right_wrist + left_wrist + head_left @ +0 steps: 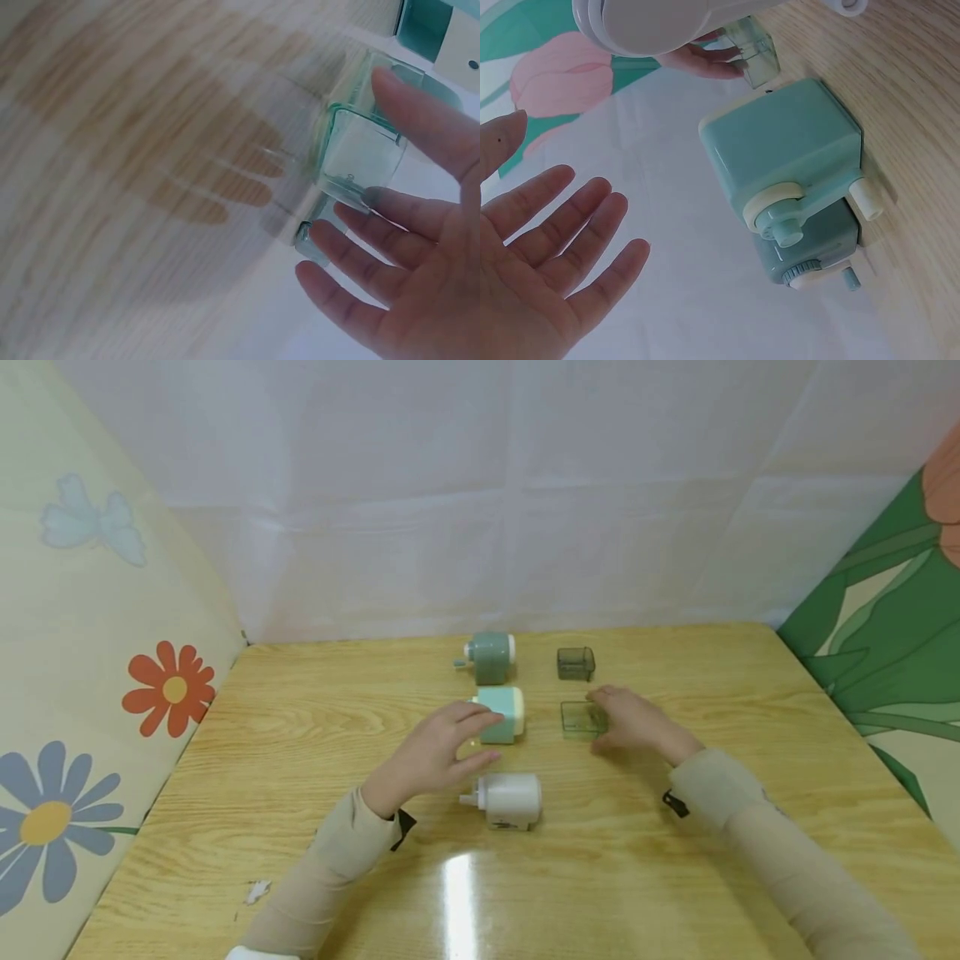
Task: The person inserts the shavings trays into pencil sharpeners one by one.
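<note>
Three hand-crank pencil sharpeners stand in a row: a dark teal sharpener (491,657) at the back, a light turquoise sharpener (497,720) in the middle and a white sharpener (513,799) in front. My left hand (438,747) hovers by the crank side of the turquoise one, fingers extended and holding nothing; its palm (525,300) shows in the left wrist view. On the right, my right hand (633,722) is at a clear green shavings drawer (364,150), its thumb and fingers spread around one end. Whether the fingertips press on it I cannot tell.
Behind the green drawer lies a smoky grey clear drawer (575,664). A torn white scrap (258,891) is on the wooden table (337,693) at the front left. A white cloth (480,552) hangs along the back edge, with flower-printed panels on both sides.
</note>
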Available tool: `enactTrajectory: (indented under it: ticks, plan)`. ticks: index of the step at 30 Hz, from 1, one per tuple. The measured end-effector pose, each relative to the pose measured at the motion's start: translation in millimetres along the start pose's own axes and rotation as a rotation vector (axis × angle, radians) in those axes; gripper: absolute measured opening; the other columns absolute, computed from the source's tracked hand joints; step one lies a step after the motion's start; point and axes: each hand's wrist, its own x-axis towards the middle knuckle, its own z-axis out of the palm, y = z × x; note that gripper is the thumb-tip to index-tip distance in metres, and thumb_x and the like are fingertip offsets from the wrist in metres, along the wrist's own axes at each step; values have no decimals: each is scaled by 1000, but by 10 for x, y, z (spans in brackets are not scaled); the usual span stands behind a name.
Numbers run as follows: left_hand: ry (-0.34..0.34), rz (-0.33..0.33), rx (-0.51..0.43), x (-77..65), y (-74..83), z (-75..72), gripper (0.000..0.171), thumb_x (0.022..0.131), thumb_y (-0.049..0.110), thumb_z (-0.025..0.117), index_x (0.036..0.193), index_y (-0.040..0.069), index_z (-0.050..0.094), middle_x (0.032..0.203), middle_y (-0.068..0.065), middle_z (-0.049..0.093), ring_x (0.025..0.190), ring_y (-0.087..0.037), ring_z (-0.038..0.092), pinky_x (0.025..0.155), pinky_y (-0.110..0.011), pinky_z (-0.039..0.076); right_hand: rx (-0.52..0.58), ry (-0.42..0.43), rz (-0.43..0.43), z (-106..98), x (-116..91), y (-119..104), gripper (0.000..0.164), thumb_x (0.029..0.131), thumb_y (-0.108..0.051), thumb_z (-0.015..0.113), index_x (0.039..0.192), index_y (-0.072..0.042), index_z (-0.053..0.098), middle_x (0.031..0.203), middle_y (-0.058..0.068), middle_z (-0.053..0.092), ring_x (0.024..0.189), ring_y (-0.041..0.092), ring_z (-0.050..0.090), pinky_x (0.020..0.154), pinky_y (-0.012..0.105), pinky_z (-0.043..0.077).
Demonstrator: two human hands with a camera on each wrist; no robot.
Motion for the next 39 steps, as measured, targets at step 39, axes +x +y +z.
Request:
enactTrajectory:
  ticks: [39]
  plan:
    - [-190,-235,7,372,-499,347,37,84,21,66,111,-3,61,111,-16,59,102,-25,55,90,-32,44,40,45,-26,36,21,-19,68,70,-17,79,120,16,46,117,32,51,109,46,47,95,53,35]
